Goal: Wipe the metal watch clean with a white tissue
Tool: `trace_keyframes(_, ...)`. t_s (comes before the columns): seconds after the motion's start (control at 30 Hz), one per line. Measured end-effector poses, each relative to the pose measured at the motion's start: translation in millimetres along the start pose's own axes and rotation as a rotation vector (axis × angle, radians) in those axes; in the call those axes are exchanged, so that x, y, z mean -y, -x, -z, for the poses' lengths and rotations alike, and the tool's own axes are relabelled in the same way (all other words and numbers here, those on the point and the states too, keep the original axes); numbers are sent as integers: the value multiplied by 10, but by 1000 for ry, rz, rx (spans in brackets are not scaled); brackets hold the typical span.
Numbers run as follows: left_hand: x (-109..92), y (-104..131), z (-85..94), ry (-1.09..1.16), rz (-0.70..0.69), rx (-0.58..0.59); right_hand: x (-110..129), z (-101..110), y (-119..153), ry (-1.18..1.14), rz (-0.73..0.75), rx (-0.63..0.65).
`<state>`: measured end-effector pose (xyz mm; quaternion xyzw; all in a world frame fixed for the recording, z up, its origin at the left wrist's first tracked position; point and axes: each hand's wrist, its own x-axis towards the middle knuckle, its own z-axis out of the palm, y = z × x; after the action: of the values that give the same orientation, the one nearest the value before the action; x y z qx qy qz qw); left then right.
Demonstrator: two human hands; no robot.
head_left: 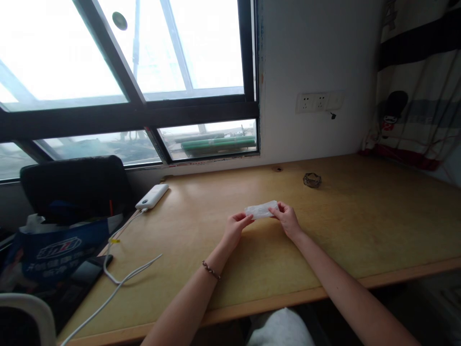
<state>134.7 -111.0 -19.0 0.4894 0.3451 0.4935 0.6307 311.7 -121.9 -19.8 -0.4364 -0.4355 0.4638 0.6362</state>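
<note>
A flat white strip, which looks like a folded tissue (261, 210), is stretched between my two hands just over the wooden table. My left hand (236, 227) pinches its left end, thumb on top. At the other end, my right hand (286, 219) grips the right corner in the same way. A braided bracelet (211, 270) circles my left wrist. Fingers under the strip are partly hidden.
On the wooden table (345, 230), a glass ashtray-like dish (312, 180) stands at the back right. A white power bank (152, 196) with a white cable (118, 283) lies at the left. Beyond the left edge are a blue bag (54, 250) and a black chair (75, 187).
</note>
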Motion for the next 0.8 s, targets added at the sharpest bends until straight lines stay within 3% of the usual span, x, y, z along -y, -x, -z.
trace_keyframes(0.17, 25, -10, 11, -9, -51, -73, -36, -3, -9, 43, 83, -108)
trace_keyframes(0.33, -58, 17, -24, -39, -120, -64, 3, -6, -9, -4, 134, -101)
trace_keyframes(0.53, -102, 28, -54, -65, -93, 134, 63, -1, -7, 35, 169, -114)
trace_keyframes(0.8, -50, 90, -62, -302, 46, 330, 47, 9, -2, 140, 193, -167)
